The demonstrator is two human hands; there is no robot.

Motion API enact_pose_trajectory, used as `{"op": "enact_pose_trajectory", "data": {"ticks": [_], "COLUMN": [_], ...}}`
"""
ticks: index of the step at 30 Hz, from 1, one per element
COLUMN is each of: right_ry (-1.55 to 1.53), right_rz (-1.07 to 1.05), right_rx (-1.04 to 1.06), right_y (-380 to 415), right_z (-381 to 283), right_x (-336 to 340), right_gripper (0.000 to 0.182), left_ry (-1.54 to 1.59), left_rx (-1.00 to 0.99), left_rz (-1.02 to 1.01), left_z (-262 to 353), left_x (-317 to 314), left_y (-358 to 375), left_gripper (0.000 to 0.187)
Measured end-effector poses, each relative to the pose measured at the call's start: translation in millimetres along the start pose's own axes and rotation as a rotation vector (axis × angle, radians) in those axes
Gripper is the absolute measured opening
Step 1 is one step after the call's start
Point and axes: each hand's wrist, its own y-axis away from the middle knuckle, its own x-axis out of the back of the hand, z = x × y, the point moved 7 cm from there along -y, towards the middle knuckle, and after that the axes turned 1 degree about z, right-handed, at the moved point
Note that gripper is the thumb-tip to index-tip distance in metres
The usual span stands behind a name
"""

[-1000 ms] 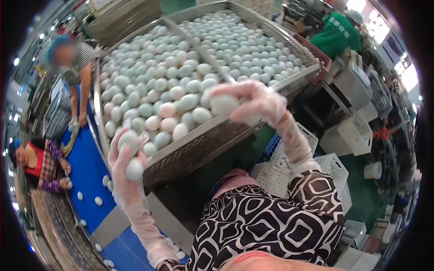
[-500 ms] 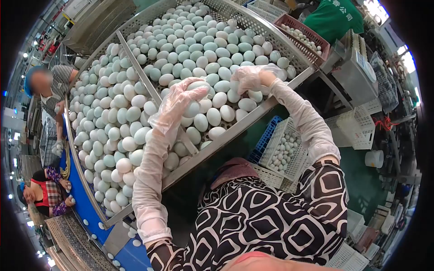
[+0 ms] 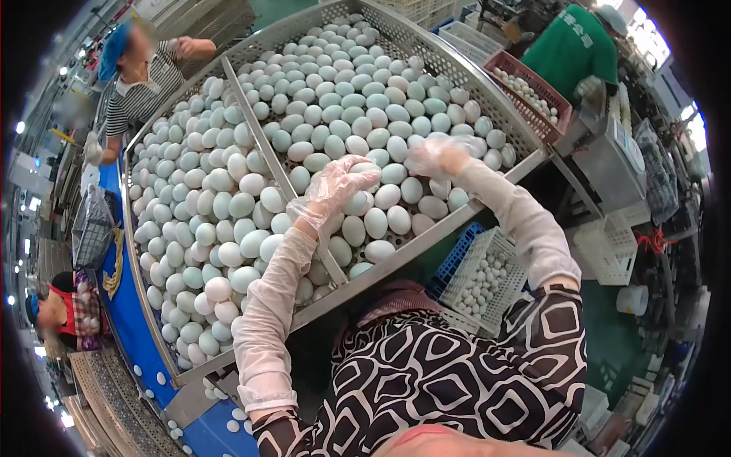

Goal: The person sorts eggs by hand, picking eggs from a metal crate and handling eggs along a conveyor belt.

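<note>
Pale green and white eggs fill a perforated metal tray split by a metal divider bar. My left hand, in a clear plastic glove, is curled round a pale egg just right of the divider. To its right, my gloved right hand bends its fingers down among the eggs near the tray's front rim. A pale egg shows under that hand, partly covered by the glove; its fingertips are hard to see. Both forearms wear whitish sleeves.
Below the tray stands a white crate of eggs beside a blue crate. A reddish crate of eggs is by a person in green. Two other people work at left along a blue belt with scattered eggs.
The view has shifted, so the tray sits further right and lower. My hands remain over the same area of eggs. The striped-shirt person now has a hand raised.
</note>
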Motion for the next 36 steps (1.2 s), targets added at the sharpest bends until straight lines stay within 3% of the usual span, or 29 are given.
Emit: {"op": "enact_pose_trajectory", "data": {"ticks": [1, 4, 5, 8, 10, 14, 17, 20, 25, 28, 32, 36], "right_ry": [-0.002, -0.027, -0.225, -0.638, -0.133, -0.204, 0.072, -0.065, -0.305, -0.192, -0.203, -0.059], "right_rz": [-0.122, -0.095, -0.217, 0.17, 0.321, 0.364, 0.397, 0.441, 0.629, 0.414, 0.463, 0.4], "right_rx": [-0.196, -0.154, -0.26, -0.265, -0.229, -0.435, -0.225, -0.309, -0.327, -0.271, -0.12, -0.216], "right_y": [18.3, 12.3, 29.4, 9.8, -13.4, -19.3, -88.4, -79.3, -80.8, -55.5, -19.7, -54.9], "right_z": [-27.0, -28.9, -21.4, 51.2, 96.6, 93.8, 125.6, 91.2, 95.8, 76.3, 82.6, 92.3], "right_x": [44.9, 48.3, 61.7, 69.2, 51.9, 51.9, -1.7, 42.7, 57.6, 66.5, 57.9, 48.3], "right_gripper": [0.046, 0.046, 0.048, 0.027, 0.027, 0.028, 0.024, 0.022, 0.031, 0.039, 0.037, 0.034], "left_ry": [-0.01, 0.016, 0.011, 0.075, 0.038, 0.03, 0.018, 0.055, 0.074, 0.085, 0.118, 0.137], "left_rx": [-0.02, 0.006, -0.064, -0.032, 0.012, 0.049, 0.066, 0.063, 0.066, 0.046, 0.014, 0.025], "left_rz": [-0.001, -0.018, -0.023, -0.042, -0.029, -0.015, -0.013, -0.016, 0.003, 0.008, -0.005, -0.022], "left_z": [3.4, 8.8, 7.6, 6.0, 7.2, 9.5, 19.5, 16.2, 12.3, 4.1, 0.9, 2.4], "left_x": [0.1, 0.8, -1.0, -3.1, -0.6, 1.9, 1.7, 0.7, 3.1, 1.5, -2.9, -2.7], "left_y": [1.5, 3.6, 1.5, 0.4, 1.7, 3.3, 6.7, 6.0, 3.2, 0.9, -0.7, -1.2], "left_gripper": [0.05, 0.049, 0.049, 0.05, 0.05, 0.05, 0.05, 0.047, 0.05, 0.05, 0.048, 0.047]}}
